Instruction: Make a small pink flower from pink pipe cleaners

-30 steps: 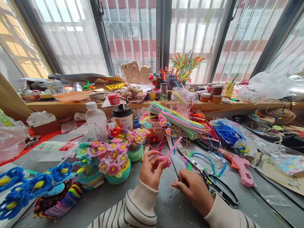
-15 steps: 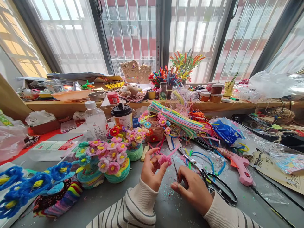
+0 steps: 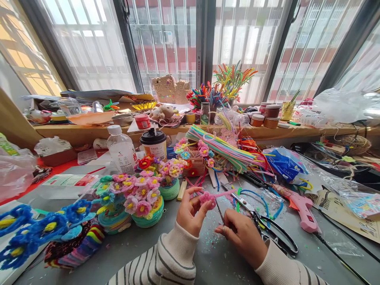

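My left hand [image 3: 190,211] is closed, pinching a small pink pipe-cleaner flower [image 3: 208,200] between thumb and fingers. A pink pipe-cleaner tail [image 3: 224,193] sticks out from it to the right. In my right hand [image 3: 242,233] is a slim pair of small scissors [image 3: 219,210], its narrow tip up against the flower where the tail begins. The fingers hide most of its handles. Large scissors [image 3: 247,208] with black handles lie open on the table, just beyond my right hand.
Left of my hands stand pots of pipe-cleaner flowers [image 3: 142,192] and a blue-flowered basket [image 3: 74,245]. A pink glue gun [image 3: 303,209] with its cord lies right. Behind are a pipe-cleaner bundle [image 3: 225,148], a lidded cup [image 3: 154,144] and a plastic bottle [image 3: 121,152]. Glitter dots the grey table [image 3: 208,261].
The pink tail has swung down from pointing up and right to lying nearly level. The scissors' tip has moved slightly left, closer to the flower. Both hands stay almost in place.
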Demonstrator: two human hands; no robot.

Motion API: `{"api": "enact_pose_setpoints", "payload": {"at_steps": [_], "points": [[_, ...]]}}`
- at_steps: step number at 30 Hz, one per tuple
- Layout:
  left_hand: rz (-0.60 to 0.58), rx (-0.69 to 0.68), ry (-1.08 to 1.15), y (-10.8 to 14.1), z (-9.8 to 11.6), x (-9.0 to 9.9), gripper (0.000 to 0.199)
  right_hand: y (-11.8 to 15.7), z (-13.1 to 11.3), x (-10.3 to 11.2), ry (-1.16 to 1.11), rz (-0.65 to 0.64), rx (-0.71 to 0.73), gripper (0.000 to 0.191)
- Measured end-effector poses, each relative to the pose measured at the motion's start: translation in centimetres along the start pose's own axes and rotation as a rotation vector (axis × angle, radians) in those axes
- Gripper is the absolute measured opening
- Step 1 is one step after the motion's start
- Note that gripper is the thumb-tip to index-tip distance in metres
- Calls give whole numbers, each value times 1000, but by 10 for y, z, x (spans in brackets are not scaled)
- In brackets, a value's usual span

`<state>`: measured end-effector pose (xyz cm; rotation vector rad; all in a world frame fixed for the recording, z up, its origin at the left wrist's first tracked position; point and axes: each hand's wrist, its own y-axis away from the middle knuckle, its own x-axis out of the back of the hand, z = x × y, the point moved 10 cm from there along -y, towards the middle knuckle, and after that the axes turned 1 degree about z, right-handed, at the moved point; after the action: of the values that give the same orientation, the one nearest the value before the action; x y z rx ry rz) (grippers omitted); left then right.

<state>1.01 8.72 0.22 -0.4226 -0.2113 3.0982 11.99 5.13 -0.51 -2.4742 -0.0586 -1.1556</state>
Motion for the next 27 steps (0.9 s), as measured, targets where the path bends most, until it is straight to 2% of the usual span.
{"api": "enact_pose_setpoints", "payload": {"at_steps": [8, 20, 27], "points": [[-6, -137, -27, 0, 10, 3, 17, 1, -1, 1, -38, 14, 0, 36], [-35, -123, 9, 2, 10, -2, 14, 3, -9, 0, 8, 4, 66, 37], [26, -98, 28, 0, 6, 5, 20, 0, -6, 2, -1, 20, 33, 36]]}}
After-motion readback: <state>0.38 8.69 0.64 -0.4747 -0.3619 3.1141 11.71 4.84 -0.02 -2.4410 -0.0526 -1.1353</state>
